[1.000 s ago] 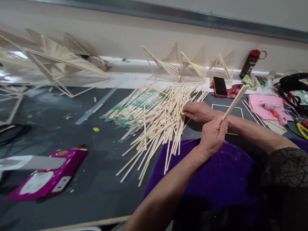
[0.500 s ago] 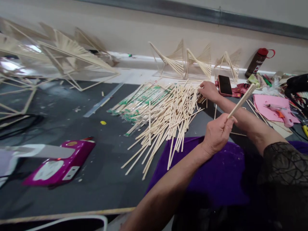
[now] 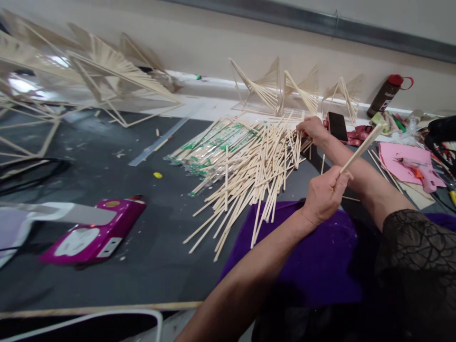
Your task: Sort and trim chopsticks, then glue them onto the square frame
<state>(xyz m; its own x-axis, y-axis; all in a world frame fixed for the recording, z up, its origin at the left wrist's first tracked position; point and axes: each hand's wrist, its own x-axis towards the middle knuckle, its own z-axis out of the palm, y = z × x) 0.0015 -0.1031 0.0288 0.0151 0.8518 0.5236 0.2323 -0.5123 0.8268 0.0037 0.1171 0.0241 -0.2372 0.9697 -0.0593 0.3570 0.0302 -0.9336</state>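
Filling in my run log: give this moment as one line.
left hand: holds one stick | right hand: on far edge of stick pile | purple cloth under forearms

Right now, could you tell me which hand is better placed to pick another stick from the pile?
Probably the right hand: it already rests on the far edge of the stick pile with nothing clearly in it. The left hand is shut on a single stick, raised beside the pile.

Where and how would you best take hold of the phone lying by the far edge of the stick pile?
Probably the phone by its two long edges, coming from above: it lies flat and screen-up. The right hand and pile of sticks crowd its left, so approach from the right.
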